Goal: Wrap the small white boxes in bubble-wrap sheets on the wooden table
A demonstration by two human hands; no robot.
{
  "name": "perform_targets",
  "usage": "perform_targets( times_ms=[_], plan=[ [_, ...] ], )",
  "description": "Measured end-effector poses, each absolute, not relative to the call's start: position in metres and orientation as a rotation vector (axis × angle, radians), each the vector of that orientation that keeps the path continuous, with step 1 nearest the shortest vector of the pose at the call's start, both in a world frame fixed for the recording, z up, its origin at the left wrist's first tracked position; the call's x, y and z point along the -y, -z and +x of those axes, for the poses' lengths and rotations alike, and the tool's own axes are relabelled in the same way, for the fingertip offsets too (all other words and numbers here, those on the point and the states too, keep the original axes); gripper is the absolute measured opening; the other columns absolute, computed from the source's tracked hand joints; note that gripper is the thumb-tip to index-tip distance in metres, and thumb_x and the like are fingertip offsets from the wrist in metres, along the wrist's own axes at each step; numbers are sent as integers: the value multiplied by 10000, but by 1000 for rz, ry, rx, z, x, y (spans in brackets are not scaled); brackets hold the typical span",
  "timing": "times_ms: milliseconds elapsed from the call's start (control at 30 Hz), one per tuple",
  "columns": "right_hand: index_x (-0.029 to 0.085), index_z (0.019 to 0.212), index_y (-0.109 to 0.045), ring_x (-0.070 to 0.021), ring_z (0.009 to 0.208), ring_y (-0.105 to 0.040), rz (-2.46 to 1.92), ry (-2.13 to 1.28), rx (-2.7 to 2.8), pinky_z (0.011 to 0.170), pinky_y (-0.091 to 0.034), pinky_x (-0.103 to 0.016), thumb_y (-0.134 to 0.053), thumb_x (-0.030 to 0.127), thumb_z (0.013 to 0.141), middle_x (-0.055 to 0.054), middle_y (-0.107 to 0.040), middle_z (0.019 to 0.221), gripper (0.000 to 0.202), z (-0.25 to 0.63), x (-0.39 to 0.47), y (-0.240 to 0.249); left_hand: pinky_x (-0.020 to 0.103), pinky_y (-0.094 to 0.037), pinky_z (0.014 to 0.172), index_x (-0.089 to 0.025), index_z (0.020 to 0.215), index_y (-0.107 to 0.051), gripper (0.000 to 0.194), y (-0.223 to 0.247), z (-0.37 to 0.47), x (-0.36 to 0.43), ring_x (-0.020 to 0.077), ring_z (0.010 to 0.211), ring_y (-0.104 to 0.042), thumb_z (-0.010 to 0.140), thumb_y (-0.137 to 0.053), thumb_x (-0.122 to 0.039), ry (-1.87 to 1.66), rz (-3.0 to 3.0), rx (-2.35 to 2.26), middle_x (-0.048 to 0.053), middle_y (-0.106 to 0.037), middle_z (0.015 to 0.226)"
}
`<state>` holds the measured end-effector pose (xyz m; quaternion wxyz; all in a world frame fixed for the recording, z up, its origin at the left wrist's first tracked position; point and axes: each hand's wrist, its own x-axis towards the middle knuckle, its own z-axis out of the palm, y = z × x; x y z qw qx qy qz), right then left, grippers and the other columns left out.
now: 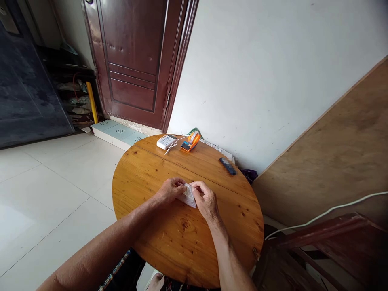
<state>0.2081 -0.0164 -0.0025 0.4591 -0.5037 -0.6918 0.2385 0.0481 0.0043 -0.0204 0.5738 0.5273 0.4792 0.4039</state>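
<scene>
While the left hand [174, 190] pinches a small, flat, translucent-white plastic packet [188, 198] over the round, yellow-brown wooden desk [139, 169], the right hand's [207, 202] grip nips its other edge, contact partly hidden. Light, slick, probably flexible: it's one to hold by the edges!

The left hand [174, 189] and right hand [207, 199] grip 1 small whitish packet [189, 198], probably clear plastic, between them over a round wooden table [169, 250]. Near its far edge lie a white device [165, 142], a pale cable [170, 148] and an orange tape dispenser [194, 142]; 1 blurred dark object [227, 166] lies to their right. Beyond stands a reddish-brown door [133, 60].
</scene>
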Motion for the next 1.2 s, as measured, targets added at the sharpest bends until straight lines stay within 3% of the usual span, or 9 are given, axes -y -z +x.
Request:
perform_targets(
  times_ms=[400, 833, 1200],
  plan=[
    [245, 776, -631, -244, 1007, -649, -1189, -356, 1847, 900, -478, -352, -535, 268, 859, -80, -707, 1008, 129, 213, 16, 8, 177, -307, 430, -138, 947, -641, 263, 21, 48, -6, 69, 511, -404, 746, -617, -305, -918, 1230, -1121, -40, -514, 686],
    [233, 820, -643, -238, 1017, -643, -1170, -35, 2020, 896, -456, -375, -514, 216, 892, -75, -694, 1080, 148, 218, 23, 10, 184, -312, 467, -130, 952, -649, 277, 22, 48, -6, 72, 530, -417, 733, -599, -293, -927, 1234, -1105, -32, -528, 699],
    [234, 795, -664, -240, 1005, -655, -1146, -9, 2012, 874, -490, -380, -536, 208, 877, -82, -694, 1078, 154, 218, 24, 9, 197, -362, 547, -125, 916, -655, 268, 34, 50, -8, 102, 620, -487, 734, -663, -322, -987, 1368, -1121, -19, -566, 708]
  ],
)
